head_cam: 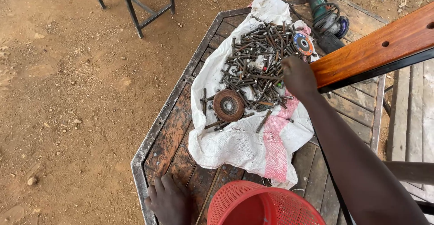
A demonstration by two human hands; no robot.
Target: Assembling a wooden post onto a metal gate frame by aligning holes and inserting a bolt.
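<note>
Outdoor workshop: dirt ground (68, 94), bolts (257, 67), angle grinder (326, 19).

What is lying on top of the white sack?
On the white sack lie a heap of rusty bolts and two round grinding discs. The right hand reaches into the heap and hides some bolts. The sack hides the table beneath it.

The left hand (169, 200) lies flat at the bottom edge of the view, palm down, fingers together and pointing forward, nothing in its grasp; the right arm stretches forward and up from the lower right corner, nearly straight; the right hand (298, 77) is turned palm down, its fingers curled downward and hidden from view.
</note>
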